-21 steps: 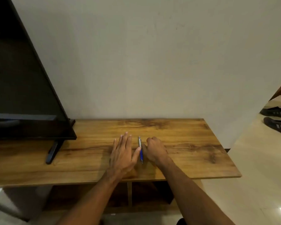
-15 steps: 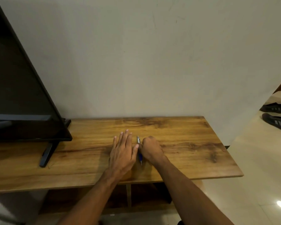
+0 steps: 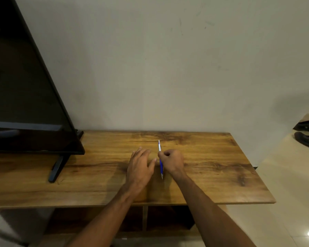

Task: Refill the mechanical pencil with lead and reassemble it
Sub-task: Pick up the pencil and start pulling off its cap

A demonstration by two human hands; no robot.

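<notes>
Here, at the centre of the frame, my right hand [image 3: 172, 162] has its grip closed around the mechanical pencil [image 3: 160, 160], blue barrel below and silver end pointing up-frame, over the wooden bench [image 3: 212, 166]. My left hand [image 3: 140, 166] rests flat just beside it, fingers apart, holding nothing. A dark screen [image 3: 25, 104] fills the upper left.

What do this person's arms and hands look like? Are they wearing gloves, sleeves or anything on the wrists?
Both forearms are bare as far as the picture shows: no sleeves in view. The left hand and right hand wear no gloves, and I can see no watch, bracelet or ring, though small details would be hard to make out.
</notes>
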